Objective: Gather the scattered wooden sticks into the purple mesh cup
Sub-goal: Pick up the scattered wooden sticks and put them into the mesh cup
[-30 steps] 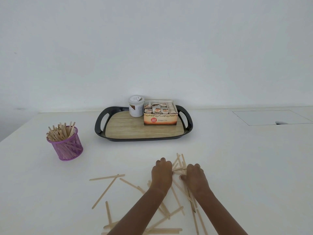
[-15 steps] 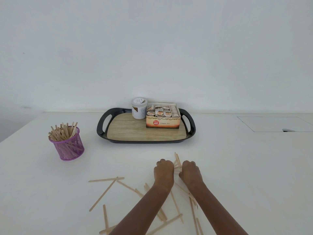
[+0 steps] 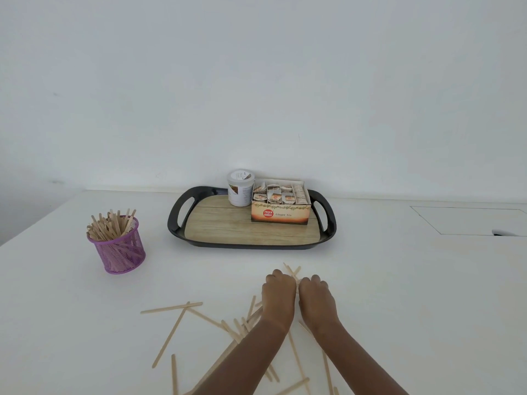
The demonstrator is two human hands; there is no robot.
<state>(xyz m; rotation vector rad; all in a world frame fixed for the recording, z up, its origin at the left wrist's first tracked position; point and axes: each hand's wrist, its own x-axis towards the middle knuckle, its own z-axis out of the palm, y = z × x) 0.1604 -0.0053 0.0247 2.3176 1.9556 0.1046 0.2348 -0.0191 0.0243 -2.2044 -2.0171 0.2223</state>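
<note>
Loose wooden sticks point(image 3: 170, 336) are lying crisscrossed on the white table point(image 3: 71, 323) along its near edge, and some are passing under the two forearms. Just beyond them, the left hand point(image 3: 279, 292) and the right hand point(image 3: 313, 295) are sitting knuckles-up and side by side, almost touching. Both hands are curling tightly around a bundle of sticks point(image 3: 292, 271), and the far ends of the bundle are fanning out past the knuckles (the gripped portion is hidden). Toward the left edge of the table, well apart from the hands, the purple mesh cup point(image 3: 121, 252) is standing upright. It is holding a dense cluster of sticks that are leaning out above its rim. Near the far edge, a black-rimmed tray point(image 3: 182, 215) with a wood-grain base is carrying a white lidded tub point(image 3: 241, 188). An open ginger tea box point(image 3: 279, 215) is sitting just beside the tub, on its right.
</note>
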